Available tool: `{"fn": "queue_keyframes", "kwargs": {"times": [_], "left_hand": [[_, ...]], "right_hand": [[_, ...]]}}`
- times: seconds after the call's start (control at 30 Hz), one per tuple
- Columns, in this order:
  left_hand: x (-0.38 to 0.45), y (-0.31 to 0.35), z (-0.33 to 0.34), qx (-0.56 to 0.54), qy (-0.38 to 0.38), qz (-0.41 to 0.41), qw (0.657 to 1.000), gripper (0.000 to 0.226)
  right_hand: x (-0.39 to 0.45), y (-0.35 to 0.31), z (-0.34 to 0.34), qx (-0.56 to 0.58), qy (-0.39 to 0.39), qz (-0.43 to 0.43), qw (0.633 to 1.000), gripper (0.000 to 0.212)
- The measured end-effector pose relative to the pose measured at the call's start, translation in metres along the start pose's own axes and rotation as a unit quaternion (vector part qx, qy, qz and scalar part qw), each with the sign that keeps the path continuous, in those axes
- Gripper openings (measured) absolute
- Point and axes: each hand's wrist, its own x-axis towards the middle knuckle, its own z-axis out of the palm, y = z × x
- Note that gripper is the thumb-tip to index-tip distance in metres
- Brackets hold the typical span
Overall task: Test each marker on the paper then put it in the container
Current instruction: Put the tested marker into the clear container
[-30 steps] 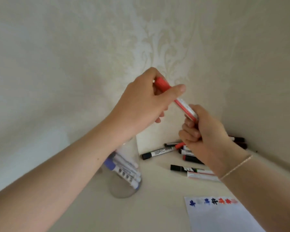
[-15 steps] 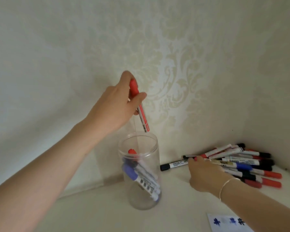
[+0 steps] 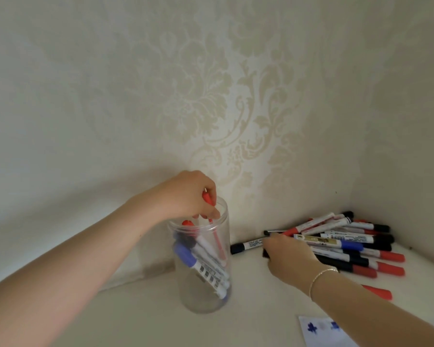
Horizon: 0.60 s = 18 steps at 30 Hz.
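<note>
Since 0.5 s ago: left hand (image 3: 186,196) dropped to clear container (image 3: 206,269) mouth, fingers pinching red marker (image 3: 212,221), now half inside. Right hand (image 3: 287,256) on marker pile (image 3: 348,244), fingers curled round dark one. Cream tabletop (image 3: 140,319), damask wallpaper (image 3: 211,96) corner. Paper (image 3: 321,331) w/ blue marks at bottom edge.

1 view only, head-worn, looking forward and down into a wall corner from close range. Patterned wall (image 3: 211,96) fills the frame from 9 through 12 to 3 o'clock; the bench (image 3: 135,321) occupies the 6 o'clock band. Both forearms enter from 7 and 5 o'clock.
</note>
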Motion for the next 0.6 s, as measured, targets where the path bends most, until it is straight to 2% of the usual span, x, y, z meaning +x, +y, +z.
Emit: {"fn": "queue_keyframes", "kwargs": {"times": [0.07, 0.17, 0.23, 0.3, 0.37, 0.43, 0.47, 0.53, 0.6], "left_hand": [[0.001, 0.001, 0.002, 0.056, -0.043, 0.007, 0.997, 0.007], [0.004, 0.003, 0.007, 0.101, -0.092, 0.012, 0.991, 0.015], [0.003, 0.006, 0.004, 0.1, -0.103, 0.004, 0.99, 0.015], [-0.003, 0.01, -0.008, 0.112, -0.078, -0.011, 0.991, 0.017], [-0.011, 0.021, -0.023, 0.171, 0.028, -0.012, 0.985, 0.021], [-0.018, 0.037, -0.028, 0.21, 0.134, 0.031, 0.968, 0.02], [-0.02, 0.045, -0.025, 0.206, 0.144, 0.068, 0.966, 0.023], [-0.019, 0.06, -0.007, 0.214, 0.094, 0.126, 0.964, 0.039], [-0.01, 0.067, 0.021, 0.265, 0.065, 0.141, 0.952, 0.039]], "right_hand": [[0.006, 0.0, -0.003, 0.123, 0.073, -0.031, 0.989, 0.021], [0.013, 0.001, -0.014, 0.307, 0.16, -0.067, 0.936, 0.021], [0.013, 0.0, -0.027, 0.381, 0.188, -0.077, 0.902, 0.022], [0.011, 0.003, -0.038, 0.414, 0.194, -0.082, 0.886, 0.024], [0.008, 0.007, -0.047, 0.419, 0.183, -0.079, 0.886, 0.022], [0.003, 0.009, -0.055, 0.431, 0.167, -0.074, 0.884, 0.019], [0.0, 0.009, -0.058, 0.437, 0.162, -0.074, 0.882, 0.02], [-0.005, 0.008, -0.062, 0.441, 0.156, -0.08, 0.88, 0.028], [-0.01, 0.007, -0.064, 0.434, 0.154, -0.082, 0.884, 0.037]]}}
